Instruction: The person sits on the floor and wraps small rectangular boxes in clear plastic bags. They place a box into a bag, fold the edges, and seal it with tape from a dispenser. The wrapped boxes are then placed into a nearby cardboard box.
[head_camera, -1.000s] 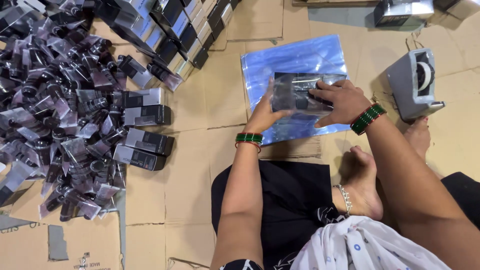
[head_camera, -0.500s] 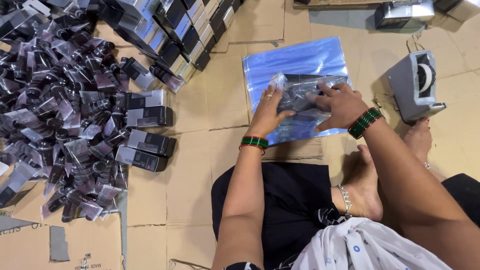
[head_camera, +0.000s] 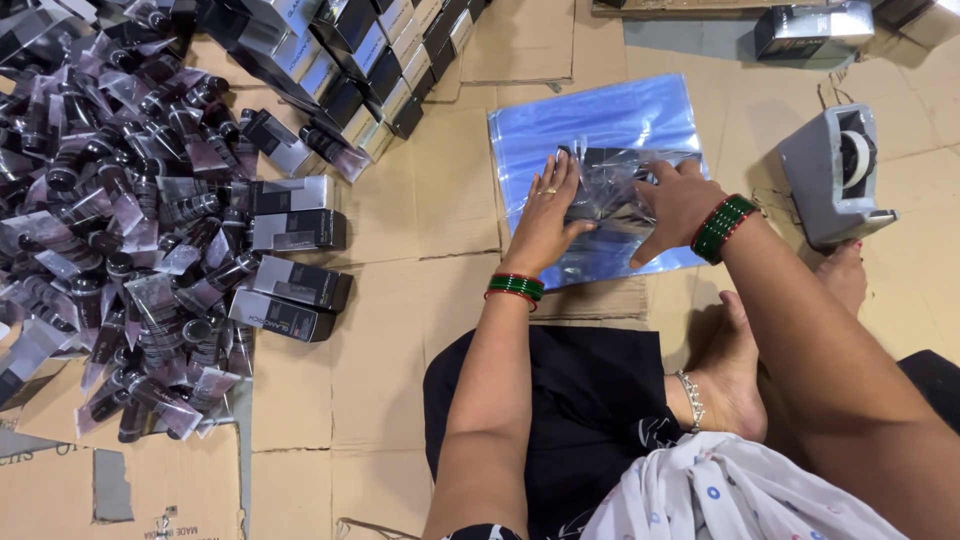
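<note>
The clear-wrapped dark box (head_camera: 612, 185) lies on the blue plastic sheets (head_camera: 600, 125), long axis running across between both hands. The left hand (head_camera: 545, 215) presses flat on its near-left end, fingers spread; the right hand (head_camera: 680, 200) pinches the wrap at its right end. A tape dispenser (head_camera: 835, 175) sits further right.

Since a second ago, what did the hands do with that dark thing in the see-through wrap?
Both hands lowered the dark box in clear plastic wrap onto the blue plastic sheets. The left hand now presses flat on its left side; the right hand holds its right edge. The pile of dark tubes, the boxes and the grey tape dispenser stayed put.
</note>
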